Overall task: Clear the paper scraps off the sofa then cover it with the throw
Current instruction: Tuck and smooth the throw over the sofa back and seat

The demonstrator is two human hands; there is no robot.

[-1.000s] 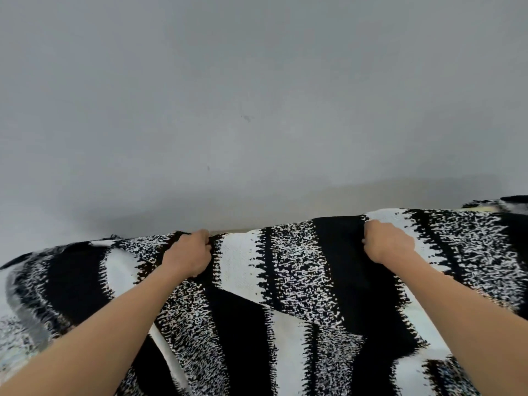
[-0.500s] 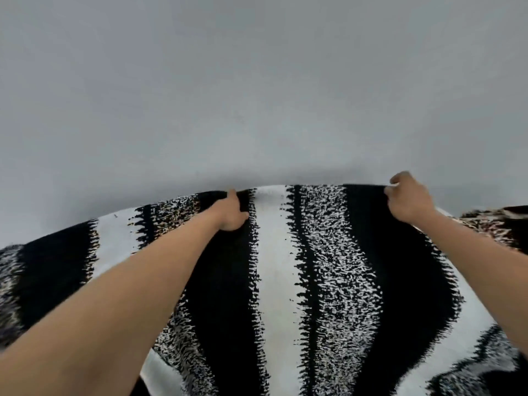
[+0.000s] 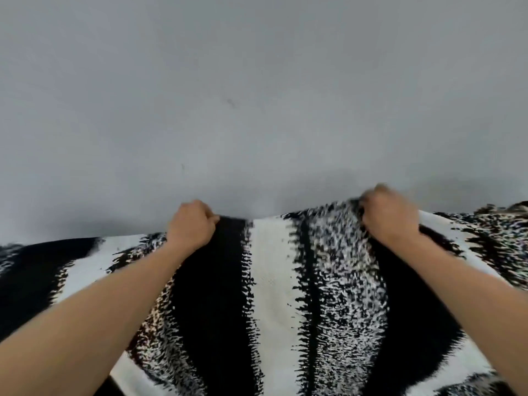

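Note:
A black-and-white striped throw (image 3: 271,295) fills the lower half of the view, stretched out in front of me. My left hand (image 3: 193,224) grips its far edge at centre left, fingers curled round the fabric. My right hand (image 3: 388,215), slightly blurred, grips the same edge further right and a little higher. The edge sags slightly between the two hands. The sofa is hidden under the throw, and no paper scraps are visible.
A plain grey wall (image 3: 257,95) fills the upper half, directly behind the throw's far edge. The throw's patterned folds (image 3: 503,224) bunch up at the far right.
Both hands dropped lower with the throw's far edge after lifting it half a second ago. The edge, arched then, now sags between the hands. The right hand is blurred by motion.

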